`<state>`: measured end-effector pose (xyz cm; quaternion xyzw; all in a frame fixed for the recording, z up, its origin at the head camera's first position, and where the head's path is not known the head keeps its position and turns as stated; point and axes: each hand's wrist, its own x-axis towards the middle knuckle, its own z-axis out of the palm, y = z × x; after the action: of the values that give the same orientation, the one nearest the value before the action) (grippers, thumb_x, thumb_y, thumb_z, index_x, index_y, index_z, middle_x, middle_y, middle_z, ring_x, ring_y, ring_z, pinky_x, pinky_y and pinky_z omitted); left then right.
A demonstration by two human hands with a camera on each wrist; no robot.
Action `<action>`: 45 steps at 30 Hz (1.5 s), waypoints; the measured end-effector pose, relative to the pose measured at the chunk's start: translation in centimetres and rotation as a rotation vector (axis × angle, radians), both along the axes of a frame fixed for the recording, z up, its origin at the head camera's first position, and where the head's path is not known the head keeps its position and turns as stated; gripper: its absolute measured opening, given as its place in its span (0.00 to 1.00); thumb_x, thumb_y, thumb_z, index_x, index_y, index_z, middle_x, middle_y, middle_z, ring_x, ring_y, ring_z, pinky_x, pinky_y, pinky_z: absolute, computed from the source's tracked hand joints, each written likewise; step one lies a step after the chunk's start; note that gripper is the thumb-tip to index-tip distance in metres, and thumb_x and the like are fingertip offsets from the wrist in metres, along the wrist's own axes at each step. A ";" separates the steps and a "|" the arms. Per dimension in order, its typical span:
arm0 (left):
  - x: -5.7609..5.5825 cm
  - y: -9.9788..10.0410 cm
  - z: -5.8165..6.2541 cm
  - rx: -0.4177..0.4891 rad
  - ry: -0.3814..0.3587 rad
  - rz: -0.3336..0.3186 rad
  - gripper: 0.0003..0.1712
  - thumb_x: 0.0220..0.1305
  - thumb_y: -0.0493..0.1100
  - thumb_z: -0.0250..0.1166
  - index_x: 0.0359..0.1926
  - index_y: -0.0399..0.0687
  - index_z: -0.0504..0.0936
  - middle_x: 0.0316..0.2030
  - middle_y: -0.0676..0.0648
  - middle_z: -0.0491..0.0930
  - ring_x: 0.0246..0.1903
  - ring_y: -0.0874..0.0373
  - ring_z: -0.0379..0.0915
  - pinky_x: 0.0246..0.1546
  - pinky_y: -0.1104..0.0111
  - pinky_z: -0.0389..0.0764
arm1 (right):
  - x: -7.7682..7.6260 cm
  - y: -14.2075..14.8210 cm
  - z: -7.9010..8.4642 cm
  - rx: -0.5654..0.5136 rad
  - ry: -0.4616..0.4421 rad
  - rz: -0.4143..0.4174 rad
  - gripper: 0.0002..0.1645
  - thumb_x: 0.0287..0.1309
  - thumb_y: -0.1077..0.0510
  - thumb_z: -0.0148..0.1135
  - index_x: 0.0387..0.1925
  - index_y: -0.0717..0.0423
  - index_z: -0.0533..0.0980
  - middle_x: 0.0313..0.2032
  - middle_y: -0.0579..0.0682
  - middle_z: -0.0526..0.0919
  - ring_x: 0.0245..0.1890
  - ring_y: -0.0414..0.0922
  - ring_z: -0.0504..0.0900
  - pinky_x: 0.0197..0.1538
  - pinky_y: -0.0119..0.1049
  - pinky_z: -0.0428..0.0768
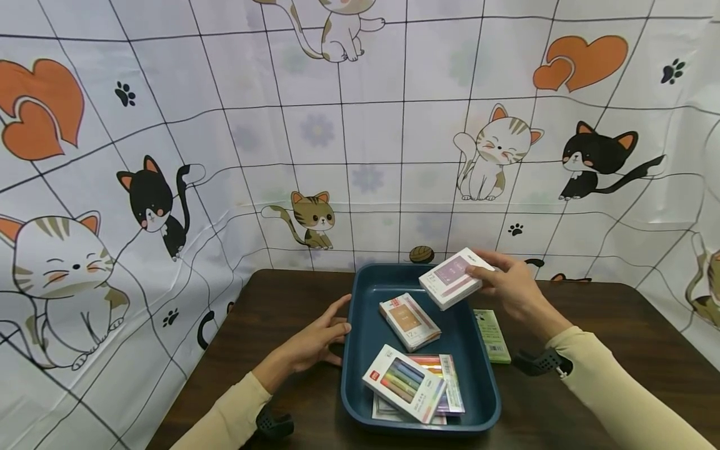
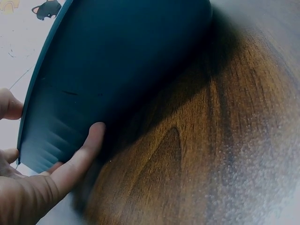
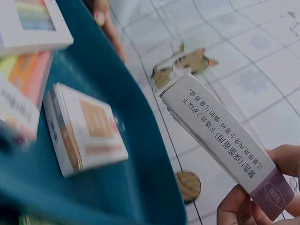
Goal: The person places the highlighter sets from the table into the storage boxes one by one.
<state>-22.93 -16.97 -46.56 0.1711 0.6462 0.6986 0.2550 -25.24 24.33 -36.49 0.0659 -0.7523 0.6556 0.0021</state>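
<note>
My right hand (image 1: 513,289) pinches a white box with a purple panel (image 1: 450,278) over the far right part of a dark blue tray (image 1: 489,381). In the right wrist view, thumb and fingers grip the end of that box (image 3: 225,145). My left hand (image 1: 317,337) rests against the tray's left side, fingers at the rim and outer wall, as the left wrist view also shows. Inside the tray lie a white box with an orange panel (image 1: 409,320) and a white windowed box of coloured pens (image 1: 406,382). Under the latter is a colourful pack (image 1: 452,381), partly hidden.
A green pack (image 1: 492,336) lies on the dark wooden table (image 1: 281,300), just outside the tray's right side. Behind the table hangs a white sheet printed with cats (image 1: 371,137). Dark straps with devices (image 1: 542,362) circle both wrists.
</note>
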 end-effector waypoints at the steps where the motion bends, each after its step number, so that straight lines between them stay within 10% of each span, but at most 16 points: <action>1: 0.0 0.0 0.1 -0.001 0.001 0.000 0.40 0.80 0.42 0.52 0.81 0.72 0.42 0.69 0.31 0.58 0.61 0.35 0.70 0.42 0.43 0.82 | 0.1 -0.3 0.1 -0.009 -0.010 0.006 0.41 0.68 0.55 0.68 0.75 0.62 0.62 0.66 0.66 0.66 0.47 0.44 0.81 0.47 0.40 0.83; 23: 0.2 -0.2 0.4 0.015 -0.030 0.005 0.41 0.79 0.42 0.54 0.81 0.72 0.43 0.69 0.31 0.58 0.60 0.36 0.70 0.42 0.42 0.82 | 1.5 -5.9 1.5 -0.010 -0.047 0.170 0.37 0.68 0.57 0.67 0.74 0.60 0.65 0.65 0.64 0.65 0.56 0.57 0.76 0.53 0.48 0.81; 45: 0.3 0.0 0.7 0.007 -0.050 -0.012 0.41 0.80 0.42 0.53 0.81 0.73 0.42 0.70 0.34 0.58 0.62 0.34 0.68 0.40 0.39 0.81 | 1.5 -9.5 -0.9 0.017 -0.196 0.244 0.31 0.66 0.59 0.68 0.68 0.60 0.71 0.58 0.61 0.76 0.50 0.55 0.81 0.55 0.59 0.78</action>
<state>-22.58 -17.00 -45.89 0.1585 0.6362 0.7034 0.2745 -23.78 14.85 -37.39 0.0926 -0.7408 0.6479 -0.1513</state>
